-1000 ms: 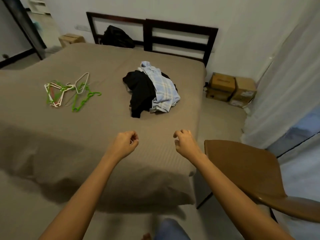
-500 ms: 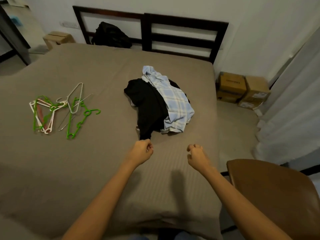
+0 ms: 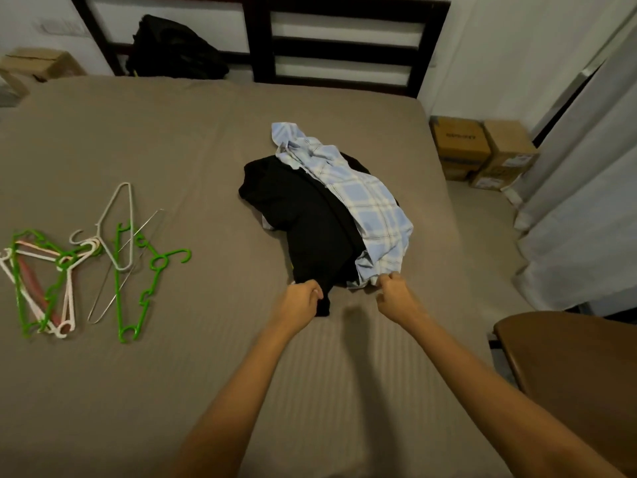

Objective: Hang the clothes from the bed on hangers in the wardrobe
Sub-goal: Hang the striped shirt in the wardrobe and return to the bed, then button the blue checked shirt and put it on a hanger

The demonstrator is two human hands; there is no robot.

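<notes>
A pile of clothes lies in the middle of the brown bed point(image 3: 172, 150): a black garment point(image 3: 303, 208) with a light blue plaid shirt point(image 3: 365, 198) draped over its right side. My left hand point(image 3: 301, 300) is closed at the near edge of the black garment. My right hand point(image 3: 394, 296) pinches the near hem of the plaid shirt. Several plastic and wire hangers point(image 3: 158, 262), green, white and pink, lie tangled on the left of the bed. No wardrobe is in view.
A dark slatted headboard point(image 3: 344, 46) stands at the far end with a black bag point(image 3: 172, 46) against it. Cardboard boxes point(image 3: 482, 146) sit on the floor to the right, beside a white curtain point(image 3: 586, 167). A brown chair point(image 3: 568, 367) stands near right.
I have come closer to the bed. Both hands moved forward from above the bare sheet to the near edge of the clothes pile and closed on the fabric.
</notes>
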